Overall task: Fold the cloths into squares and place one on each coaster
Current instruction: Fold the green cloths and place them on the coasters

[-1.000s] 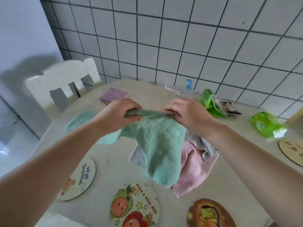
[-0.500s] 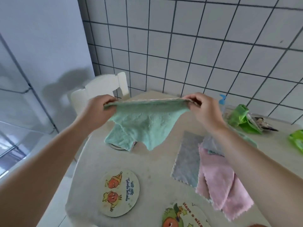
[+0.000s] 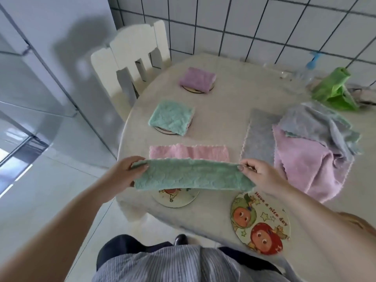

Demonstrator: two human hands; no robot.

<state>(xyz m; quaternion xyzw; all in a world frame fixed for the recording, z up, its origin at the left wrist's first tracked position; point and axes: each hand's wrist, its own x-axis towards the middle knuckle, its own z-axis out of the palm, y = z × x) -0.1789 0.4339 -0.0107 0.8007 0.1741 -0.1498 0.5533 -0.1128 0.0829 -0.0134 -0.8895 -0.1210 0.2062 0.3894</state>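
Observation:
I hold a green cloth (image 3: 192,177) folded over into a long strip, its pink underside (image 3: 189,152) showing along the far edge. My left hand (image 3: 127,173) grips its left end and my right hand (image 3: 257,176) pinches its right end. It hangs just above a cartoon coaster (image 3: 177,198) at the table's near edge. A second cartoon coaster (image 3: 260,222) lies bare to the right. Farther back, a folded green cloth (image 3: 172,118) and a folded purple cloth (image 3: 197,79) each sit on a coaster.
A loose pile of grey cloths (image 3: 317,127) and a pink cloth (image 3: 309,163) lies at the right of the round table (image 3: 234,94). A green bag (image 3: 333,90) and a spray bottle (image 3: 311,66) stand by the tiled wall. A white chair (image 3: 132,58) is at the far left.
The green cloth was held up spread wide; now it is lowered toward the table and folded over into a strip. The view has tilted down, showing more of the table.

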